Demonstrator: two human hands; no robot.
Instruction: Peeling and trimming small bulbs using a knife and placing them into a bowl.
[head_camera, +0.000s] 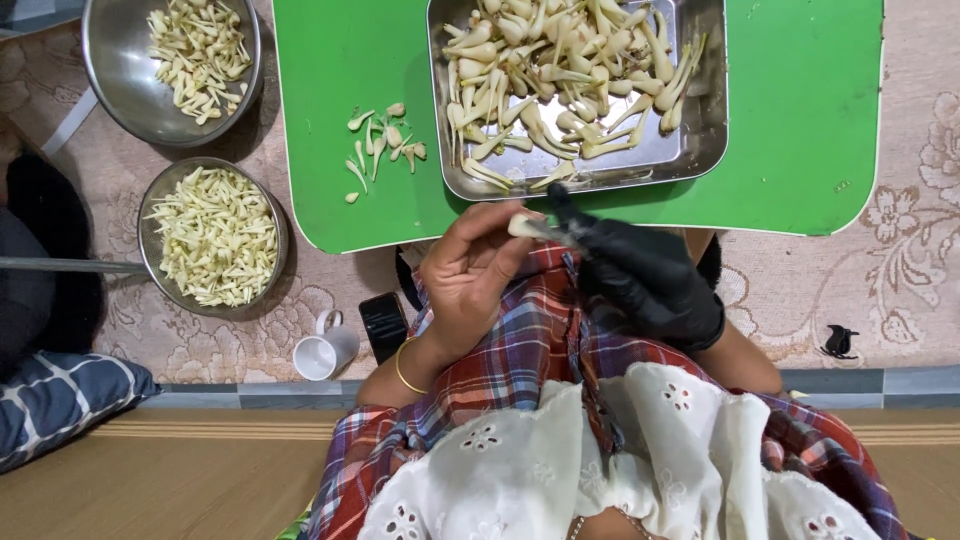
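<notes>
Bulb (521, 224), pale and small, sits pinched at the fingertips of the bare left hand (468, 272), just near of the green table's (800, 120) near edge and above the person's lap. The left fingers curl in around it, thumb pressed to its side. A gold bangle (403, 372) circles that wrist. The right hand (640, 275), in a black glove, closes around a small blade (555, 232) whose tip touches the bulb; the gloved forefinger lies stretched along the blade.

Just beyond the hands, on the table, stands a square steel tray (700, 130) heaped with pale stalked bulbs (560, 70). To the left of the tray a small scatter of trimmings (385, 140) lies on the bare green top.

Farther left, off the table on the patterned mat (900, 250), sit two round steel bowls: the far bowl (110, 70) is partly filled with pale cut pieces, and the near bowl (155, 215) is heaped with thinner strips. Near of them stands a white mug (325, 352), and just to its right a dark phone (384, 322). A blue checked cushion (60, 400) lies at the near left. Plaid cloth (510, 360) and a white eyelet cloth (560, 460) cover the person's lap.
</notes>
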